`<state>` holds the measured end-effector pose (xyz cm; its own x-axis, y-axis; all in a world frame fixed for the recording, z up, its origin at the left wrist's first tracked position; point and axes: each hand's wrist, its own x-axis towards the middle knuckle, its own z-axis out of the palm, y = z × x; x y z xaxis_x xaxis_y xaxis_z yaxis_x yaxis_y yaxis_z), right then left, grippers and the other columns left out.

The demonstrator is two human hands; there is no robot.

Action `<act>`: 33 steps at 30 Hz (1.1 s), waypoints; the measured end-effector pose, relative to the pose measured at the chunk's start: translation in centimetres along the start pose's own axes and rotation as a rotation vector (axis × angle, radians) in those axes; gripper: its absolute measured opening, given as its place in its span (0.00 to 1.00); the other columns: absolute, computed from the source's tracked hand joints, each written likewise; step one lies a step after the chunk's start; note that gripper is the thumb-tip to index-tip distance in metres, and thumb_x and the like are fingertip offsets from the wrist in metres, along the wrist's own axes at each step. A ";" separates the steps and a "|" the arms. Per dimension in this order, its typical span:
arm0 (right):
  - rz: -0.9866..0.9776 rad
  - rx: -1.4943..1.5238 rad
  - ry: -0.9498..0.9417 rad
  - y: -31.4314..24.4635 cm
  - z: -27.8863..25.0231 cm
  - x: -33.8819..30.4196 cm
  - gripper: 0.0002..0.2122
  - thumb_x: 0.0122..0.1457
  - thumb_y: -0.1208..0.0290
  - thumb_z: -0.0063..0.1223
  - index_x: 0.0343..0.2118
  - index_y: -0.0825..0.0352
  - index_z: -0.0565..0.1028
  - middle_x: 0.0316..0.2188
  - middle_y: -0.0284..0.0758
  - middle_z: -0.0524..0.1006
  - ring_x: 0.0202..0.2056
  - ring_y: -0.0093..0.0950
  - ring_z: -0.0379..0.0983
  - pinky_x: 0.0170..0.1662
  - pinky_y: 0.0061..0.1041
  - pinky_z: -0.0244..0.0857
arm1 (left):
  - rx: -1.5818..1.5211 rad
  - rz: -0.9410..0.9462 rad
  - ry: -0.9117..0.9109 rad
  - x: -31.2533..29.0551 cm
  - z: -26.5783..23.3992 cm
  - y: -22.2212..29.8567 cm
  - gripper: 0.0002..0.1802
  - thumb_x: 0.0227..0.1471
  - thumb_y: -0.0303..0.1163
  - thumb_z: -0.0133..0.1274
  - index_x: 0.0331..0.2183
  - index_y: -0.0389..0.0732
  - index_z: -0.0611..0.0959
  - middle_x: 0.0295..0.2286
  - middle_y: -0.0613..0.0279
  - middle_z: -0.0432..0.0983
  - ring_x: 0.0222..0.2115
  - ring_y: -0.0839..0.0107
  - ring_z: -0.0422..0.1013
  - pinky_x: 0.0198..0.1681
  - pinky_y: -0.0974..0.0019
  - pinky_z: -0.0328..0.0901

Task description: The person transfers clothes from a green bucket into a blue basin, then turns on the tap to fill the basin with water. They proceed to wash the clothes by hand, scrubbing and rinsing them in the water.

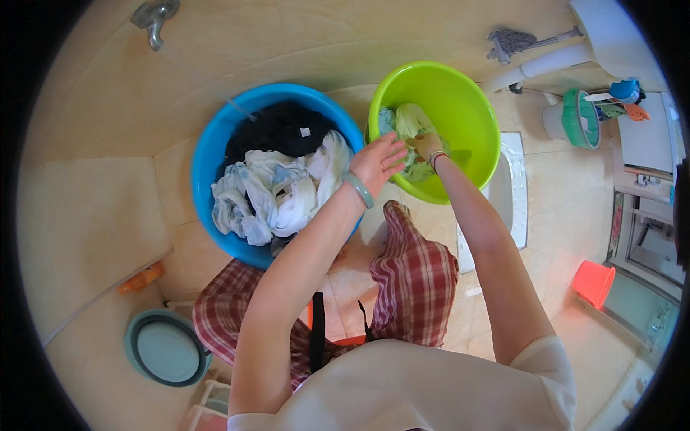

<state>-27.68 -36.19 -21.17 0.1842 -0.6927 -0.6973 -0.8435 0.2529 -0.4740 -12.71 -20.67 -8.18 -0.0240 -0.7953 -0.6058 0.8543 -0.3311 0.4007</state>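
My left hand [378, 161], with a pale jade bangle at its wrist, hovers between the two basins by the green one's near-left rim. Its fingers are stretched out and hold nothing. Inside the lime-green basin [487, 126], my right hand [428, 146] reaches down with its fingers closed on pale green cloth [412, 119]; the fingertips are partly hidden. To the left stands a blue basin [206, 147] heaped with laundry: black cloth [269, 131] at the back and crumpled white cloth [282, 192] in front.
A metal tap [152, 23] juts from the back wall. Right of the green basin lies a white squat toilet [516, 194]. Further right are a lined bin [581, 121] and a red bucket [594, 283]. A grey-green folding basin [164, 348] sits at lower left.
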 end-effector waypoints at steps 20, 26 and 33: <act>-0.049 -0.741 -0.050 6.8 -1.1 4.6 0.40 0.40 0.54 0.62 0.56 0.63 0.56 0.45 0.51 0.70 0.46 0.44 0.68 0.51 0.36 0.61 | 1.399 0.482 0.323 2.5 -14.4 2.6 0.13 0.51 0.38 0.49 0.40 0.50 0.79 0.37 0.56 0.74 0.37 0.62 0.72 0.40 0.61 0.65; -0.142 -0.762 0.207 1.0 -0.1 -2.6 0.43 0.39 0.55 0.63 0.55 0.70 0.54 0.56 0.50 0.56 0.52 0.50 0.58 0.53 0.39 0.59 | 1.901 0.051 0.787 0.9 -19.6 10.7 0.40 0.40 0.62 0.51 0.56 0.72 0.58 0.61 0.57 0.33 0.61 0.50 0.33 0.54 0.32 0.40; -0.077 -0.479 0.141 3.1 1.5 1.7 0.41 0.34 0.61 0.65 0.52 0.69 0.56 0.50 0.53 0.56 0.48 0.50 0.60 0.53 0.36 0.58 | 1.932 -0.237 0.748 5.5 -25.7 11.8 0.42 0.39 0.60 0.54 0.56 0.64 0.61 0.61 0.59 0.29 0.60 0.49 0.38 0.53 0.36 0.51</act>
<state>-29.18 -35.57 -24.62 0.2131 -0.7899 -0.5750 -0.9730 -0.1180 -0.1985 10.54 -15.90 -24.47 0.5638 -0.5206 -0.6412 -0.6581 -0.7523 0.0322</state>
